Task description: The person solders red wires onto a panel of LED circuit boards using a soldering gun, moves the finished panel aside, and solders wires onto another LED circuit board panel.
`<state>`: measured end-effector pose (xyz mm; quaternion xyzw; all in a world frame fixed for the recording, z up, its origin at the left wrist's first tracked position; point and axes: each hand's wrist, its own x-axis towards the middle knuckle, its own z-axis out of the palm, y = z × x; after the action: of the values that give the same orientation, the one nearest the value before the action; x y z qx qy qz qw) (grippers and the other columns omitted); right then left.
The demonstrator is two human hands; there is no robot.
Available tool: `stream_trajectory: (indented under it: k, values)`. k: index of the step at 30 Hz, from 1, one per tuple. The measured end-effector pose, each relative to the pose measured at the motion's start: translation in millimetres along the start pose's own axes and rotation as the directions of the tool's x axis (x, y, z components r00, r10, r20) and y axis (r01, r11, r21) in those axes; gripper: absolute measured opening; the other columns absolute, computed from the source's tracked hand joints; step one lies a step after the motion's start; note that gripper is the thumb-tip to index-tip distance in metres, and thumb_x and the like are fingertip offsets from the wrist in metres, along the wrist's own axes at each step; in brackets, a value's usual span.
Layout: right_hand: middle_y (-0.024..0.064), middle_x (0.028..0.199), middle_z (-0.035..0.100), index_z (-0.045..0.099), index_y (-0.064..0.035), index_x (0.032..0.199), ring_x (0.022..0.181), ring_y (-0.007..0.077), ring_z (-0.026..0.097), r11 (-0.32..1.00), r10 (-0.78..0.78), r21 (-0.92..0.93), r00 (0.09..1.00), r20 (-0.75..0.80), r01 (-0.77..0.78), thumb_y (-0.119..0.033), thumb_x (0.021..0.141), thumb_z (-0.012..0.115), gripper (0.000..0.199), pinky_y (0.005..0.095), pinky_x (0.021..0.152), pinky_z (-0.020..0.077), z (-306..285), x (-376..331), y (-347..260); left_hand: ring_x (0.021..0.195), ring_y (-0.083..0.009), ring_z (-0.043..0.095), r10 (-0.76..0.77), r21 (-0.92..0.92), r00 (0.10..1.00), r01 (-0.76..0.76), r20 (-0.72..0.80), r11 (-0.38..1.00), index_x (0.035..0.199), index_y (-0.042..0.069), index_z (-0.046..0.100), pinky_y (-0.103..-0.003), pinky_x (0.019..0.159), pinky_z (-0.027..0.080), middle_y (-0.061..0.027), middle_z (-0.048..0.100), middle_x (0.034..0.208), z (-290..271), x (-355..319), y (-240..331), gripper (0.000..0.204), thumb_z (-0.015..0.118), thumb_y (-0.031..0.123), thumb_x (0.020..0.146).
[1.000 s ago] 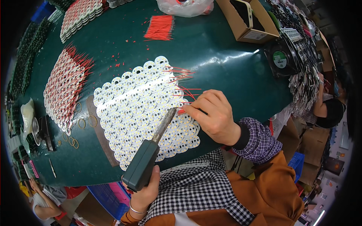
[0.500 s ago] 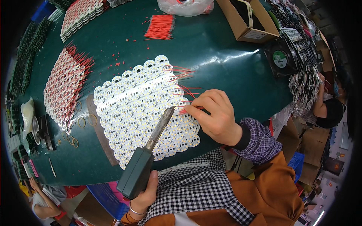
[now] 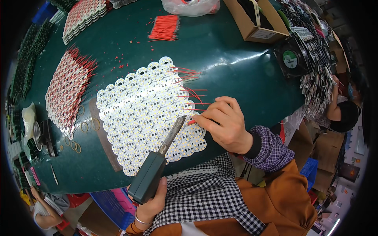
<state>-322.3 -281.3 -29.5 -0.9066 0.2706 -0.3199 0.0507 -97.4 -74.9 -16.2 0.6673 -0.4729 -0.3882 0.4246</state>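
Observation:
My left hand (image 3: 154, 201) grips the dark handle of a soldering iron (image 3: 157, 165), its metal tip resting over the sheet of round white LED boards (image 3: 145, 114) on the green table (image 3: 220, 67). My right hand (image 3: 224, 124) pinches a short red wire (image 3: 191, 122) at the sheet's right edge, right beside the iron's tip. Several boards at the sheet's upper right carry red wires (image 3: 185, 76) sticking out to the right.
A stack of boards with red wires (image 3: 67, 94) lies to the left. Loose red wires (image 3: 165, 27) lie at the back, near a cardboard box (image 3: 256, 21) and a black fan (image 3: 291, 59). Another person (image 3: 342, 110) sits at right. Rubber bands (image 3: 84, 128) lie by the sheet.
My left hand has drawn the iron's handle lower toward me, its tip staying by the sheet's right edge. My right hand has shifted slightly down along the edge with a wire.

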Motion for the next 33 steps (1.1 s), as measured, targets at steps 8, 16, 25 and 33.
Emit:
stream_trajectory:
  k: [8, 16, 25, 33]
  values:
    - [0.0009, 0.085, 0.063, 0.069, -0.0058, 0.096, 0.085, 0.0182, 0.062, 1.0, 0.011, -0.008, 1.0, 0.007, -0.011, -0.01, 0.075, 0.07, 0.021, 0.0423, 0.088, 0.0485, -0.1, -0.5, 0.2, 0.075, -0.0084, 0.06, -0.031, 0.063, 0.999, 0.028, 0.042, 0.998, 0.124, -0.003, 0.063, -0.024, 0.064, 0.05, -0.0093, 0.069, 0.109, 1.6, 0.2, -3.7, 0.036, 0.07, -0.002, 0.089]
    - [0.001, 0.085, 0.062, 0.068, -0.006, 0.096, 0.085, 0.0187, 0.062, 1.0, 0.013, -0.021, 1.0, 0.014, -0.013, -0.009, 0.076, 0.069, 0.02, 0.042, 0.089, 0.0481, 0.8, -2.1, 1.1, 0.075, -0.0091, 0.061, 0.062, 0.188, 0.997, -0.07, 0.047, 0.98, 0.116, -0.003, 0.065, -0.024, 0.063, 0.05, -0.007, 0.068, 0.098, 3.6, 4.7, -1.8, 0.027, 0.071, 0.0, 0.089]
    - [0.0009, 0.084, 0.062, 0.068, -0.0057, 0.095, 0.086, 0.0188, 0.061, 0.999, 0.029, -0.02, 1.0, -0.005, -0.029, -0.01, 0.075, 0.07, 0.021, 0.0419, 0.089, 0.0476, 0.0, 0.0, -0.7, 0.067, -0.0089, 0.058, 0.015, -0.071, 0.998, -0.018, -0.054, 0.997, 0.12, -0.004, 0.062, -0.023, 0.057, 0.048, -0.0097, 0.066, 0.104, 2.5, -10.2, -5.5, 0.033, 0.067, -0.008, 0.087]
    - [-0.0026, 0.081, 0.061, 0.07, -0.0095, 0.097, 0.081, 0.0159, 0.06, 0.999, 0.034, -0.004, 0.999, -0.01, -0.034, -0.01, 0.075, 0.071, 0.021, 0.0429, 0.09, 0.047, -2.6, -6.9, -7.5, 0.069, -0.0078, 0.057, 0.014, -0.07, 0.999, -0.017, -0.043, 0.997, 0.128, -0.003, 0.058, -0.023, 0.057, 0.047, -0.0115, 0.065, 0.119, 0.8, -11.1, -0.2, 0.043, 0.066, -0.01, 0.086]
